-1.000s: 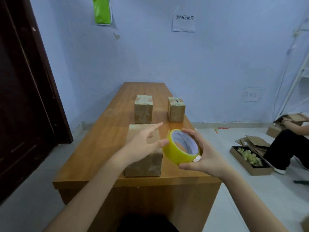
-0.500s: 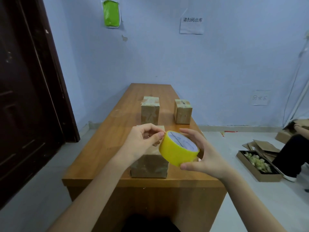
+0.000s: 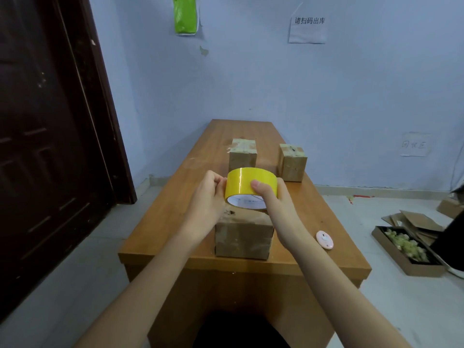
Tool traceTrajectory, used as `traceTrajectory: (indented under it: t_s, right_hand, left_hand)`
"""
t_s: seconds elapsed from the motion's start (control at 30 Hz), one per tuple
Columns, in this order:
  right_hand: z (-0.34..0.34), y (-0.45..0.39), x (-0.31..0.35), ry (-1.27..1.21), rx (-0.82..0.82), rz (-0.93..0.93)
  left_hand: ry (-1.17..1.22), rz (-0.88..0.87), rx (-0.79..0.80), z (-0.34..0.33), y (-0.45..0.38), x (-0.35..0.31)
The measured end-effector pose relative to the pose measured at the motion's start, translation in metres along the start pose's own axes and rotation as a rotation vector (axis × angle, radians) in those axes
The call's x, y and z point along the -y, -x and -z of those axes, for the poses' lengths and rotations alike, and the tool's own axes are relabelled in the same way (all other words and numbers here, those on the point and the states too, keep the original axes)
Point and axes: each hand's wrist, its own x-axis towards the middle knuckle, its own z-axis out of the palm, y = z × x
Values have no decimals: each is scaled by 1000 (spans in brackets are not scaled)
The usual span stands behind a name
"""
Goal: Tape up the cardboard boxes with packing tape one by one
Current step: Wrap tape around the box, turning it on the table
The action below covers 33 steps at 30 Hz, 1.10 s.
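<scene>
A yellow roll of packing tape (image 3: 244, 183) is held in the air above the nearest cardboard box (image 3: 243, 236), which stands near the front edge of the wooden table (image 3: 160, 222). My right hand (image 3: 272, 197) grips the roll from the right, thumb across its outer face. My left hand (image 3: 208, 197) pinches the roll's left edge with curled fingers. Two more cardboard boxes stand farther back: one in the middle (image 3: 243, 154), one to the right (image 3: 292, 162), both with tape on top.
A small pink round object (image 3: 324, 239) lies on the table right of the near box. A dark door (image 3: 50, 146) is on the left. On the floor at right are a tray of pale pieces (image 3: 406, 249), flat cardboard (image 3: 414, 219) and a seated person's leg (image 3: 449, 237).
The roll has turned so its outer yellow face points at me and has risen a little. My left hand went from open to pinching the roll's edge. The view has tilted down.
</scene>
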Motion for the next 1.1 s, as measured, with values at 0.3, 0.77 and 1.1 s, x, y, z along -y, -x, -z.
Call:
traceTrajectory:
  t_s: [0.3, 0.77, 1.1]
  right_hand:
    - [10, -6, 11, 497, -85, -22]
    - [-8, -15, 34, 1463, -127, 18]
    - [-17, -24, 38, 1622, -9, 22]
  left_hand:
    - [-205, 73, -80, 12, -7, 26]
    - [-302, 267, 19, 3, 0, 55]
    - [-327, 277, 3, 1, 6, 60]
